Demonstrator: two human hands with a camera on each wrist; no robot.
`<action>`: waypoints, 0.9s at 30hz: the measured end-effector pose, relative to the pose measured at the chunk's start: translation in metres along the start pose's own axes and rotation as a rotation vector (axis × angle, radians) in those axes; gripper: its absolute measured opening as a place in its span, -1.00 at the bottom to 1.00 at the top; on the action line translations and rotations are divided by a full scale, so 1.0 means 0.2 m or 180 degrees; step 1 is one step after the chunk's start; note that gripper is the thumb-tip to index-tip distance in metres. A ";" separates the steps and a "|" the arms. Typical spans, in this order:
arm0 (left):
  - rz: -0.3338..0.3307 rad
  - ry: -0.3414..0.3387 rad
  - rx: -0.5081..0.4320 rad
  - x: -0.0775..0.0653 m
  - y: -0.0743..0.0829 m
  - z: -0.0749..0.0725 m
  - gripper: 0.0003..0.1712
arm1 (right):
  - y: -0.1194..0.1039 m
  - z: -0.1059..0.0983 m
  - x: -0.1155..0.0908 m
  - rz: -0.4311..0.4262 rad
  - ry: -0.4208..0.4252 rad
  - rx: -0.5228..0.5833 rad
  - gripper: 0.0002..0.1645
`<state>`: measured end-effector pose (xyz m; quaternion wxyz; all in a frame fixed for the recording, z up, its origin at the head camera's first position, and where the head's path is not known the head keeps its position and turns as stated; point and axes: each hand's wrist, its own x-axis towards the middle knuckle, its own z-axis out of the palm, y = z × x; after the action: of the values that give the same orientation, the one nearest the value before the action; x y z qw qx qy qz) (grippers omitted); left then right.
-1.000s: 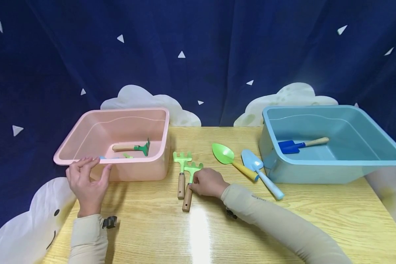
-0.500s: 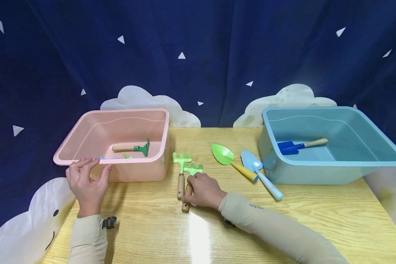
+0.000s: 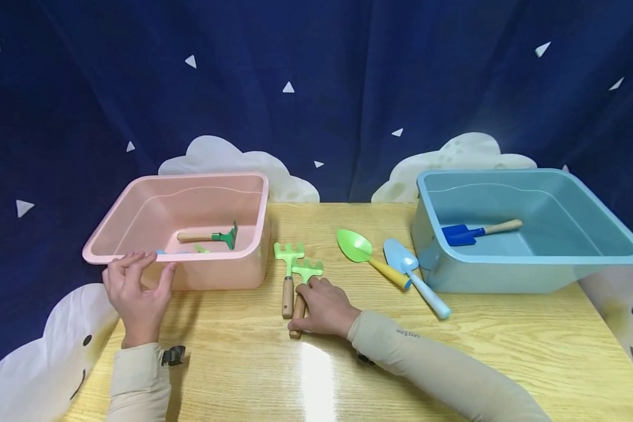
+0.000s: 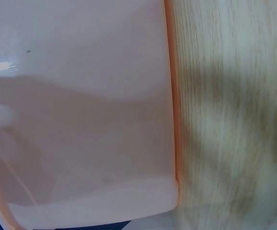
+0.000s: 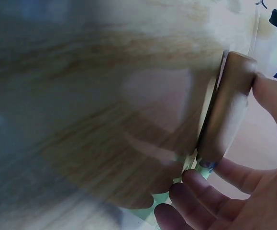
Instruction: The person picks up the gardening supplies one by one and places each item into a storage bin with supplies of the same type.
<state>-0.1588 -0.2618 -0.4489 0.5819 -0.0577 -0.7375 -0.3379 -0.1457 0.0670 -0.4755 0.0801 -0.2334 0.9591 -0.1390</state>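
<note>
My right hand (image 3: 326,308) grips the wooden handle of a green hand rake (image 3: 308,270) lying on the table. In the right wrist view, the thumb (image 5: 271,93) touches one side near the handle's butt, while the fingertips (image 5: 195,179) curl near its neck. A second matching rake (image 3: 288,293) lies just to the left. My left hand (image 3: 139,296) holds the front rim of the pink tub (image 3: 232,266), fingers curved over the rim and thumb outside. Inside that tub lies a dark green rake (image 3: 224,237) with a wooden handle; other small pieces there are partly hidden.
Right of the rakes lie a green trowel (image 3: 355,245) with a yellow handle and a light blue trowel (image 3: 401,256). The blue tub (image 3: 511,275) stands at the right, with blue shovels (image 3: 464,234) inside. A dark blue curtain (image 3: 343,88) hangs behind the wooden table (image 3: 232,363).
My right hand has slid from the rake's neck down along its wooden handle, toward the butt. The rake stays in place, and my left hand remains at the pink rim.
</note>
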 end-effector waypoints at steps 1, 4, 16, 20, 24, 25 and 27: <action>0.0001 -0.0004 0.0001 0.00 0.00 0.00 -0.29 | 0.00 0.00 0.00 0.0000 -0.0004 -0.0004 -0.27; 0.0009 -0.0006 0.0002 0.00 0.00 0.00 -0.28 | 0.00 0.00 0.00 -0.0001 -0.0037 -0.0014 -0.24; -0.0001 -0.0016 -0.0007 0.00 0.01 0.00 -0.28 | 0.06 -0.05 -0.01 0.0001 -0.0243 -0.0028 -0.17; 0.0014 -0.0007 -0.0019 0.00 0.02 0.00 -0.31 | 0.11 -0.07 -0.02 -0.0057 -0.0308 -0.0005 -0.17; 0.0016 -0.0009 -0.0011 0.01 0.01 0.00 -0.29 | 0.16 -0.09 -0.02 -0.0160 -0.0412 0.0093 -0.14; 0.0013 -0.0009 -0.0006 0.01 0.01 0.00 -0.28 | 0.17 -0.10 -0.02 -0.0182 -0.0448 0.0115 -0.13; 0.0005 -0.0013 -0.0001 0.01 0.01 0.00 -0.27 | 0.19 -0.12 -0.02 -0.0225 -0.0504 0.0160 -0.10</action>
<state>-0.1585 -0.2609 -0.4468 0.5807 -0.0589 -0.7386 -0.3374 -0.1625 0.1063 -0.4645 0.1565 -0.2753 0.9371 -0.1469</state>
